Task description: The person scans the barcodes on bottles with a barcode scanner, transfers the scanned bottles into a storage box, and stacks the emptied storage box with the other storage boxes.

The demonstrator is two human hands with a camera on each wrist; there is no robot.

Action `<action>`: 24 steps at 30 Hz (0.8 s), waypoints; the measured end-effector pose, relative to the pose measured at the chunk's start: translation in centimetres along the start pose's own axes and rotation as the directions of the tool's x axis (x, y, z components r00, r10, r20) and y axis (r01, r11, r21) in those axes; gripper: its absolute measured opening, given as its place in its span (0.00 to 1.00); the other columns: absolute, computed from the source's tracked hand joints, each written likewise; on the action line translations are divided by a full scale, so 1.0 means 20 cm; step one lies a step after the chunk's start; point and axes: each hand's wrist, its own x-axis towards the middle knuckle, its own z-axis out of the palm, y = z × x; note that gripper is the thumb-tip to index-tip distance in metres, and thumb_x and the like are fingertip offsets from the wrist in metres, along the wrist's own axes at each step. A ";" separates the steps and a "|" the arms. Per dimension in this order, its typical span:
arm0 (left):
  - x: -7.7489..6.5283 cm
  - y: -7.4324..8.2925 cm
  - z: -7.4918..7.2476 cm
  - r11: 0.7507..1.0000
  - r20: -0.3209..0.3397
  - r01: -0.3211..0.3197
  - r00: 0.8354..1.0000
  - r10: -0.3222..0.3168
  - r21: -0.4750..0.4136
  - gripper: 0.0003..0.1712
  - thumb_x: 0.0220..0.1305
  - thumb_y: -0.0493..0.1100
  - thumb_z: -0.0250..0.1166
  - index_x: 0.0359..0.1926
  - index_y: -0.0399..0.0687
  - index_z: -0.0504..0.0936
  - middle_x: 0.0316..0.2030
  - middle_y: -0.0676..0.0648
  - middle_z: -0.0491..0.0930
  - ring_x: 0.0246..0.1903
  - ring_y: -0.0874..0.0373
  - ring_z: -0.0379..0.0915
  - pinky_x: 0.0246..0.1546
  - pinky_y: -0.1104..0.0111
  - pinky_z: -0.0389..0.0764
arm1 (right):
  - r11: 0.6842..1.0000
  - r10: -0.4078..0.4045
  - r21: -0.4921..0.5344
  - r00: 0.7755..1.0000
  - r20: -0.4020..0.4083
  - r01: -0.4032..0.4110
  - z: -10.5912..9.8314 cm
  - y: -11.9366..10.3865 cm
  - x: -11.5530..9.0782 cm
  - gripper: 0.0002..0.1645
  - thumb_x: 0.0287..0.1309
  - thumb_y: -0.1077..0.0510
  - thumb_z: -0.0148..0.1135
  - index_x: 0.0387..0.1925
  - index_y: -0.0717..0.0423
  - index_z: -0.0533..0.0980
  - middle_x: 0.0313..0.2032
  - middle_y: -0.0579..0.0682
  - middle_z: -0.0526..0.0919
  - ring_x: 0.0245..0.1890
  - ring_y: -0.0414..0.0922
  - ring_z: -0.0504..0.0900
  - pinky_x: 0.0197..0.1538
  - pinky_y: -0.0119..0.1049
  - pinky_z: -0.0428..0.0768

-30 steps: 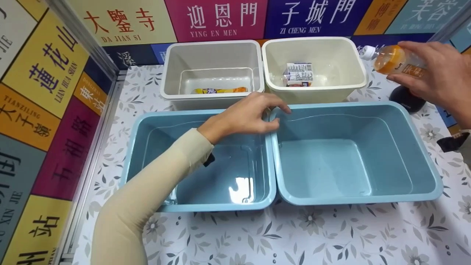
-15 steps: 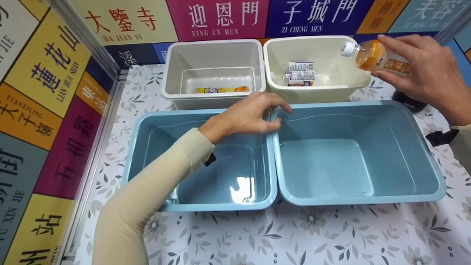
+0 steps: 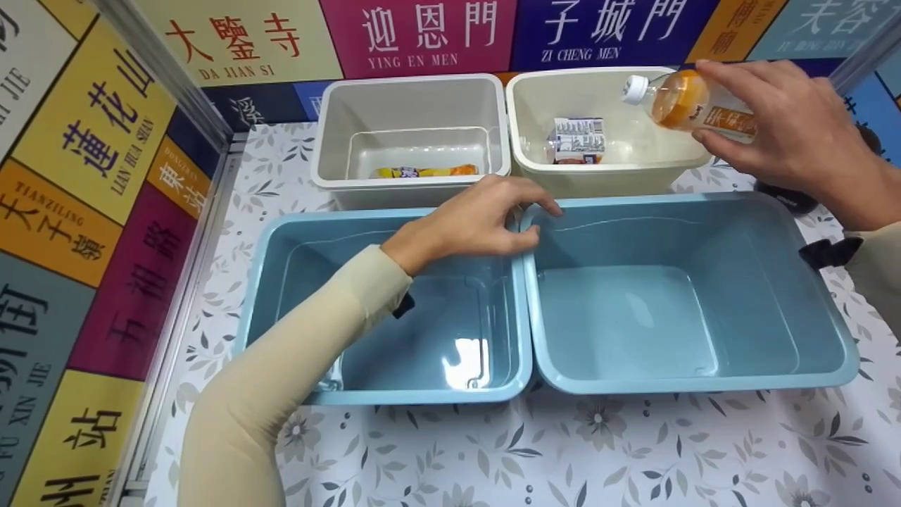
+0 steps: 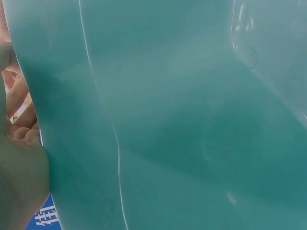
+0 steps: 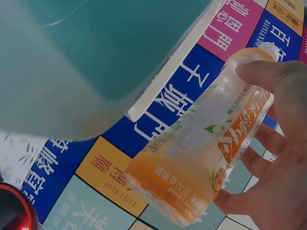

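Observation:
In the head view my right hand (image 3: 781, 127) grips a clear plastic drink bottle (image 3: 693, 105) with an orange label and white cap. It is tilted, cap pointing left, above the right part of the cream bin (image 3: 619, 172). The right wrist view shows the same bottle (image 5: 192, 143) with the thumb near its neck and the fingers behind it. My left hand (image 3: 479, 218) rests with loosely bent fingers where the rims of the left blue bin (image 3: 394, 338) and right blue bin (image 3: 619, 317) meet. A labelled clear bottle (image 3: 578, 141) lies inside the cream bin.
A light grey bin (image 3: 412, 98) stands left of the cream one, with a yellow wrapper (image 3: 426, 172) inside. Behind the right blue bin is a dark round object (image 3: 787, 197), partly hidden. Coloured panels with large characters stand behind and left of the flower-patterned tabletop (image 3: 591, 451).
My right hand has carried the bottle leftward, from right of the cream bin to over its right part. My left hand has stayed at the blue rims.

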 end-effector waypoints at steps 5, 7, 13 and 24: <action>0.01 0.00 0.00 1.000 0.011 0.008 1.000 -0.008 -0.008 0.22 0.70 0.47 0.64 0.63 0.54 0.87 0.60 0.56 0.88 0.43 0.62 0.79 0.47 0.71 0.81 | 1.000 0.009 0.020 0.999 0.039 -0.010 -0.01 -0.02 0.03 0.47 0.67 0.53 0.71 0.83 0.53 0.63 0.71 0.71 0.74 0.69 0.72 0.70 0.69 0.72 0.72; 0.00 0.00 0.00 1.000 0.010 0.005 1.000 -0.005 -0.009 0.22 0.70 0.47 0.64 0.63 0.54 0.87 0.60 0.56 0.88 0.43 0.62 0.79 0.47 0.71 0.81 | 0.999 0.011 0.032 0.998 0.056 -0.013 -0.02 -0.03 0.05 0.47 0.67 0.53 0.71 0.82 0.54 0.64 0.72 0.70 0.74 0.69 0.72 0.70 0.71 0.72 0.71; 0.00 0.00 0.00 1.000 0.001 0.000 1.000 0.000 -0.018 0.22 0.70 0.47 0.65 0.63 0.54 0.87 0.61 0.55 0.88 0.43 0.63 0.78 0.46 0.72 0.81 | 0.998 -0.010 0.066 0.997 0.078 0.005 -0.02 -0.07 0.09 0.46 0.67 0.54 0.71 0.82 0.54 0.64 0.74 0.69 0.73 0.73 0.72 0.68 0.75 0.72 0.66; 0.00 0.00 0.00 1.000 0.013 -0.003 1.000 0.003 -0.026 0.22 0.70 0.46 0.65 0.64 0.54 0.87 0.62 0.55 0.87 0.44 0.64 0.77 0.47 0.72 0.80 | 0.995 -0.050 0.085 0.995 0.089 0.043 -0.01 -0.13 0.14 0.46 0.67 0.53 0.69 0.82 0.53 0.64 0.73 0.69 0.74 0.73 0.70 0.68 0.75 0.73 0.66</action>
